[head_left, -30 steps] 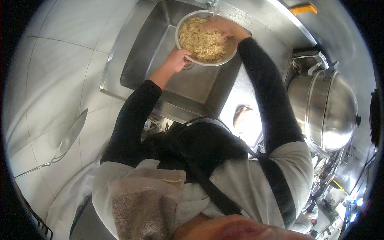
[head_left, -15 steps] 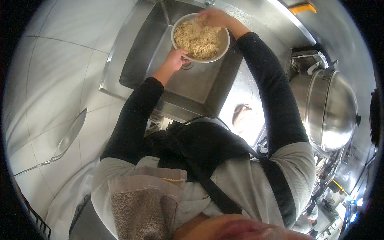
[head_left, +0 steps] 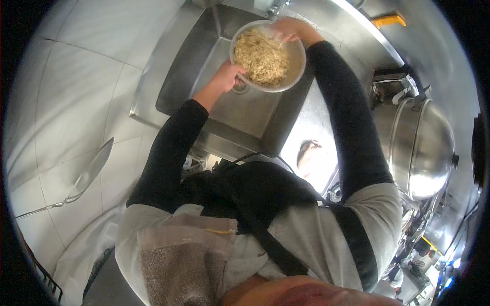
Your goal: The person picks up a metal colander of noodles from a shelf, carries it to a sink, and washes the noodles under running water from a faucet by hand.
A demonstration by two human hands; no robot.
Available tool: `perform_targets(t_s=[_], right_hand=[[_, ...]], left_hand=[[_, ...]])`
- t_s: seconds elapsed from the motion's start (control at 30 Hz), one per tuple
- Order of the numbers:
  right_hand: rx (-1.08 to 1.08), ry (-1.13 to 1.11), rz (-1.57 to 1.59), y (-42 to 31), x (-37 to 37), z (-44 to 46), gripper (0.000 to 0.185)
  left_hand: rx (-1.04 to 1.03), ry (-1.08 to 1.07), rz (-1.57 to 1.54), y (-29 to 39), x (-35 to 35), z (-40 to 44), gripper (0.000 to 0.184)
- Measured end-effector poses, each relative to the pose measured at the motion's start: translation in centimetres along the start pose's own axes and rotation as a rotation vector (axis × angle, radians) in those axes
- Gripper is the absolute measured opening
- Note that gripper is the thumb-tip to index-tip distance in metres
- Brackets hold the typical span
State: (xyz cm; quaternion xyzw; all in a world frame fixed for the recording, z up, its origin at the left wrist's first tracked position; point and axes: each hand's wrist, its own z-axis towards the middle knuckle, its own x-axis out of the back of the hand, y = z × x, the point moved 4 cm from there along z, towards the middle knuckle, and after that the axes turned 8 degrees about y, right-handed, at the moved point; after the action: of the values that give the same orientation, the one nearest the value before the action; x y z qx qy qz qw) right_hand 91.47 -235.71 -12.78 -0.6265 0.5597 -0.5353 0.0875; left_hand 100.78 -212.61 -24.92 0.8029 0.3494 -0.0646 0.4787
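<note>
A round metal bowl [head_left: 297, 69] holds a heap of pale, shredded food [head_left: 261, 57] above the sink [head_left: 240, 112]. Gripping the bowl's near left rim is my left hand [head_left: 228, 76], its thumb over the edge. My right hand [head_left: 289, 30] is at the far right side of the bowl, over the rim; its fingers are bent and blurred, and I cannot make out what is between them. Just beyond the bowl is the metal faucet [head_left: 275, 7]. The sink's drain shows partly beneath the bowl.
A large domed metal pot [head_left: 421, 148] stands on the right. An orange-handled tool [head_left: 389, 20] lies at the upper right. On the bright counter right of the sink is a dark and pinkish item [head_left: 309, 152]. A long-handled metal utensil [head_left: 92, 168] is on the left by white tiles.
The bowl has shifted slightly right and nearer to me, with my left hand on its rim. My right hand has moved from the bowl's far edge to its far right side.
</note>
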Motion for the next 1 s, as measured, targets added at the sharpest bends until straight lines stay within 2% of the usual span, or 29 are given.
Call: perform_targets(t_s=[0.07, 0.1, 0.13, 0.2, 0.27, 0.3, 0.37, 0.47, 0.53, 0.63, 0.7, 0.77, 0.87, 0.97, 1.0], right_hand=[[0.378, 0.214, -0.166, 2.4, -4.1, 2.5, 0.03], [0.57, 0.326, -0.307, 3.7, -6.6, 3.7, 0.028], [0.672, 0.344, -0.483, 3.8, -8.8, 3.8, 0.027], [0.63, 0.121, -0.73, 1.7, -9.9, -0.5, 0.025], [0.451, -0.076, -0.777, -0.7, -7.5, -3.9, 0.023], [0.437, -0.07, -0.676, 2.6, -6.4, -2.1, 0.022], [0.288, 0.078, -0.418, -0.2, -2.3, -5.5, 0.022], [0.344, 0.17, -0.491, 1.6, -1.8, -2.2, 0.022], [0.55, 0.189, -0.567, 3.4, -5.0, 1.9, 0.022], [1.082, 0.085, -0.854, 2.6, -10.9, 2.7, 0.023], [0.903, -0.128, -0.796, -0.6, -9.8, -0.3, 0.024], [0.339, -0.162, -0.609, -2.1, -4.1, -2.9, 0.025], [0.095, 0.031, 0.622, 1.4, -1.4, -0.7, 0.028], [0.089, -0.384, 0.523, -1.0, -3.5, -0.9, 0.031], [-0.002, -0.208, 0.594, -1.7, -3.9, -0.9, 0.029]], left_hand=[[0.013, -0.077, 0.044, 0.8, -1.6, -0.8, 0.065], [0.016, -0.051, 0.023, 0.8, -2.2, -0.6, 0.064], [0.02, -0.023, 0.0, 0.8, -2.7, -0.3, 0.063], [0.045, 0.031, 0.029, 0.8, -2.7, 0.4, 0.058], [0.071, 0.019, 0.006, 0.1, -2.1, 1.0, 0.057], [0.084, 0.013, -0.003, -0.4, -1.7, 1.0, 0.057], [0.027, 0.023, 0.027, -0.7, -1.1, 0.9, 0.056], [0.046, -0.004, 0.072, -0.7, -1.6, 0.8, 0.056], [0.084, -0.045, 0.063, -0.8, -2.1, 0.6, 0.056], [0.093, -0.091, 0.02, -0.6, -3.5, 0.1, 0.055], [0.076, -0.078, 0.051, 0.3, -4.1, -0.8, 0.054], [0.06, -0.06, 0.07, -1.0, -3.1, 1.3, 0.051], [0.021, -0.085, 0.075, -0.9, -4.1, 2.0, 0.049], [0.036, -0.097, 0.096, -1.2, -4.3, 2.8, 0.051], [0.056, -0.092, 0.108, -1.2, -4.4, 2.3, 0.053]])
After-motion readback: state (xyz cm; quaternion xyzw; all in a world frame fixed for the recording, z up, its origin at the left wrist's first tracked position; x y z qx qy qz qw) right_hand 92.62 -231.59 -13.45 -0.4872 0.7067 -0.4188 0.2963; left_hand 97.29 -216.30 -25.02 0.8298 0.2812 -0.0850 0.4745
